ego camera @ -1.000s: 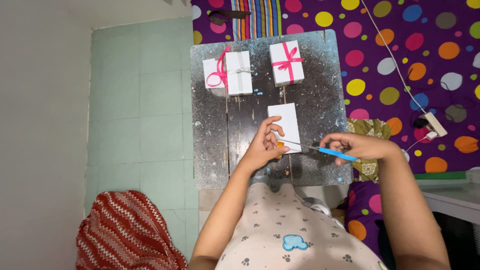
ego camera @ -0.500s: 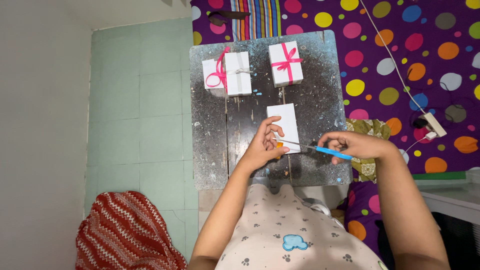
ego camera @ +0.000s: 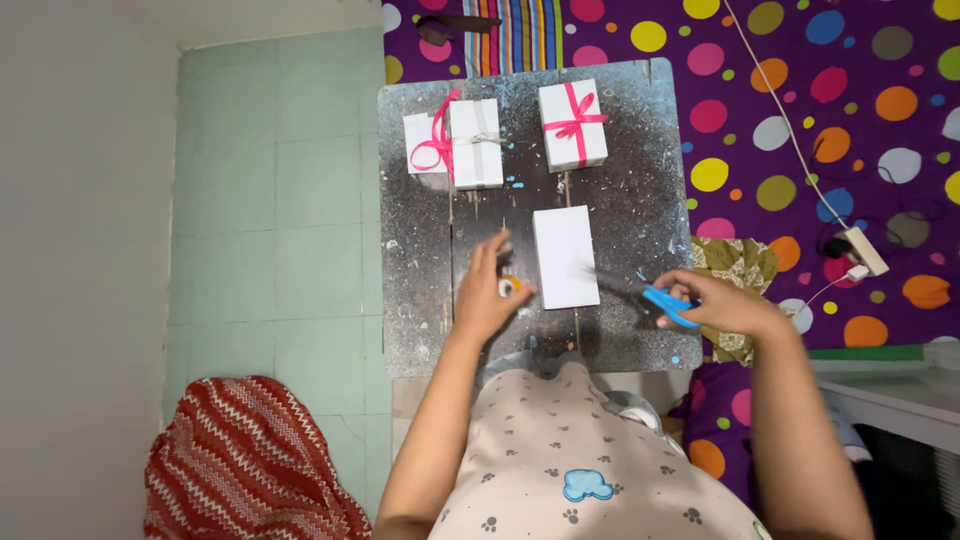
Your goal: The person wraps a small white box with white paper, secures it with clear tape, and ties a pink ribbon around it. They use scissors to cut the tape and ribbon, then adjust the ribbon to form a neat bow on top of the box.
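Scissors [ego camera: 665,299], blue-handled, gripped in right hand [ego camera: 715,305]; left hand [ego camera: 487,295] pinches apparently orange roll [ego camera: 510,287] beside plain white box [ego camera: 565,256].

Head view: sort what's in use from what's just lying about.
In use:
plain white box
blue-handled scissors in right hand
small orange item in left hand

Lying about:
two pink-ribboned white boxes
power strip
red zigzag cloth

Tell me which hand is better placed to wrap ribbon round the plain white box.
Probably the left hand: it holds the small orange ribbon roll right beside the plain white box. The right hand is busy gripping the blue-handled scissors, off to the box's right.
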